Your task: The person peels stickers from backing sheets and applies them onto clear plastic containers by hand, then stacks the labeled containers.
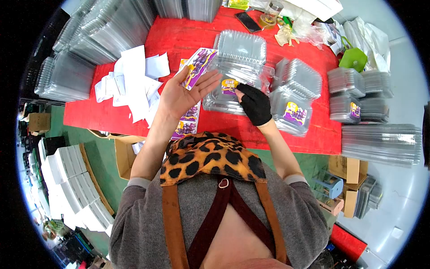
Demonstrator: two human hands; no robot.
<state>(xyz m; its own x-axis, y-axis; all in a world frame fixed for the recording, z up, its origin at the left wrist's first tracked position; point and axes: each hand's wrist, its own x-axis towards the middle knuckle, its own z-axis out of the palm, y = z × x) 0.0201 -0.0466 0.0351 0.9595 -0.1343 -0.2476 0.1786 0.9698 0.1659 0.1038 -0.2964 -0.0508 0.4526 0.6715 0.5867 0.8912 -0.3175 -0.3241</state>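
Reaching over the red table [242, 140], the person has the gloved right hand [257, 106] at a label [229, 84] on top of a clear box [226, 101], straight ahead of the apron. I can't tell whether those fingertips pinch the label or just press it. The left hand [182, 96] is turned palm up, its fingers spread, a printed sheet [202, 62] caught between thumb and palm. The step looks to me like settling the label on the box; the next move, I'd judge, calls for smoothing its edges lightly while the sheet is kept off the box.
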